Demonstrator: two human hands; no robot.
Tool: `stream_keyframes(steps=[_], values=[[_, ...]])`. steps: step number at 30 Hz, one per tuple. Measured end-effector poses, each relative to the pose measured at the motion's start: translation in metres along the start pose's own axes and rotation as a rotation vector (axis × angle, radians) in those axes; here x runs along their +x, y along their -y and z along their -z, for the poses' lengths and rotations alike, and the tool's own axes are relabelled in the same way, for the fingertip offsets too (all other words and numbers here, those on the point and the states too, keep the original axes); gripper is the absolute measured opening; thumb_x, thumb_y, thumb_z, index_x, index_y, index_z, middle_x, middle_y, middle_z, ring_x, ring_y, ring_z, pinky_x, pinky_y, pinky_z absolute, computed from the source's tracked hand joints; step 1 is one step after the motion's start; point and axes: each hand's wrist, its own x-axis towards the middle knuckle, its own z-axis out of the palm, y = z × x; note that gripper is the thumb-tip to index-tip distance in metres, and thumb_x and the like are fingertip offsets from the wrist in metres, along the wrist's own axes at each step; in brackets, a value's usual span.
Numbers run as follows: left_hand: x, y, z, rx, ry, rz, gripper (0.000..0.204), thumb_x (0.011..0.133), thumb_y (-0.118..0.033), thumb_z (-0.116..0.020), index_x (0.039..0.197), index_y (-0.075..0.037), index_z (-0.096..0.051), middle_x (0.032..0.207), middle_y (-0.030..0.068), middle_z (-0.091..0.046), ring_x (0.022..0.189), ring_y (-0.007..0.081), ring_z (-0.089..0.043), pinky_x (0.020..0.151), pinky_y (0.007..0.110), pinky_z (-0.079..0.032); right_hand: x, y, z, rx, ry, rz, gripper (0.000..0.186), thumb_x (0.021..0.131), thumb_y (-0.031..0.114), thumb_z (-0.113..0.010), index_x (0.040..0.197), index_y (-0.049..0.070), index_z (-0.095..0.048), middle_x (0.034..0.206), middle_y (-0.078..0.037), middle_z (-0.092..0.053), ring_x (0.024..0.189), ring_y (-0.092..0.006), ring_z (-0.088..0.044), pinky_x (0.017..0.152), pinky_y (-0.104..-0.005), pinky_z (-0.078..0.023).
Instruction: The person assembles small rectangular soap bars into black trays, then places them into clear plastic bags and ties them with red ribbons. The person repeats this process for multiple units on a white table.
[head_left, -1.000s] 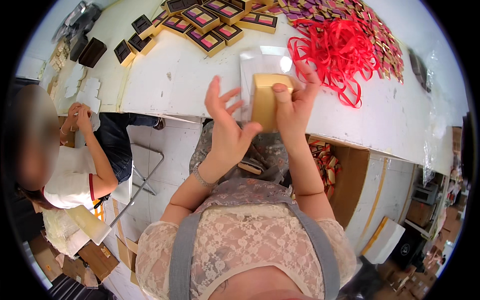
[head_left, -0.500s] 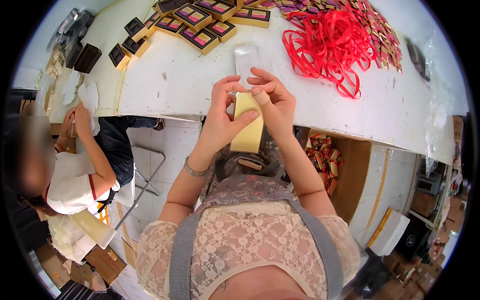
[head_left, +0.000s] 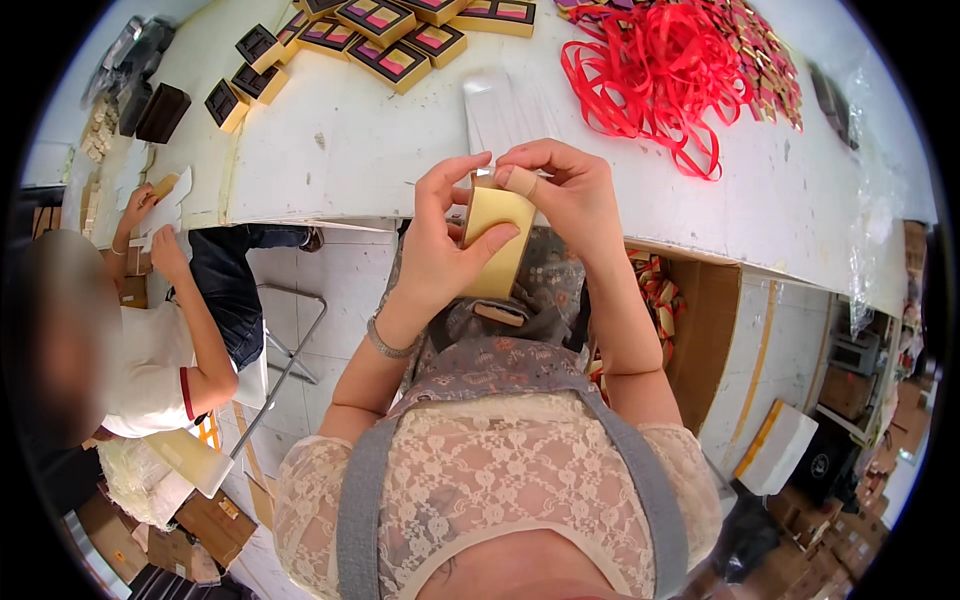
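Note:
A gold box point(head_left: 497, 235), narrow and oblong, is held tilted at the table's front edge. My left hand point(head_left: 445, 240) wraps round its left side, with the thumb lying across the gold face. At the box's far end, my right hand point(head_left: 575, 195) has its thumb and fingers pinched together. A tan bandage covers part of that thumb. A small shiny bit shows between the two hands at the box's upper edge; I cannot make out what the right fingers hold. Just beyond them, clear plastic sleeves point(head_left: 492, 105) lie flat on the white table point(head_left: 330, 165).
Gold boxes with dark inserts point(head_left: 390, 60) are piled far left. A heap of red ribbon point(head_left: 650, 80) lies far right beside many small wrapped pieces point(head_left: 770, 75). Below the table is a carton point(head_left: 700, 330) of red-and-gold items. A co-worker point(head_left: 150, 360) sits at left, handling white paper.
My right hand has drawn closed from spread fingers into a pinch at the box's far end. The box has tilted slightly. The co-worker's hands have moved apart over the paper.

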Motion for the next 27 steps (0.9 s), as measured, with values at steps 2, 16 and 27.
stream_keyframes(steps=[2, 16, 27], values=[[0.001, 0.004, 0.004, 0.112, 0.032, -0.048, 0.050, 0.077, -0.009, -0.076, 0.121, -0.010, -0.052, 0.135, 0.0081, -0.049, 0.097, 0.0151, -0.059, 0.069, 0.027, -0.054, -0.003, 0.001, 0.001, -0.016, 0.040, 0.053, 0.015, 0.086, 0.008, -0.070, 0.098, 0.001, -0.070, 0.108, -0.010, -0.067, 0.096, -0.0136, -0.063, 0.080, -0.0275, -0.053], [0.010, -0.019, -0.015, 0.152, -0.107, -0.038, 0.063, 0.093, -0.039, -0.058, 0.140, -0.003, -0.037, 0.140, 0.0168, -0.044, 0.122, 0.0264, -0.053, 0.093, 0.033, -0.047, -0.051, 0.014, 0.022, -0.586, 0.027, 0.926, 0.020, 0.081, 0.000, -0.070, 0.100, 0.000, -0.069, 0.114, -0.014, -0.066, 0.108, -0.0328, -0.062, 0.091, -0.0382, -0.052], [0.018, 0.004, 0.020, -0.796, 0.088, 0.569, 0.042, 0.094, -0.025, -0.054, 0.126, 0.000, -0.049, 0.105, 0.0152, -0.064, 0.094, 0.0268, -0.067, 0.084, 0.038, -0.056, 0.019, -0.024, 0.181, -1.554, -0.428, 0.502, 0.015, 0.076, 0.017, -0.073, 0.089, 0.010, -0.072, 0.088, -0.005, -0.070, 0.082, -0.0233, -0.061, 0.078, -0.0369, -0.049]])
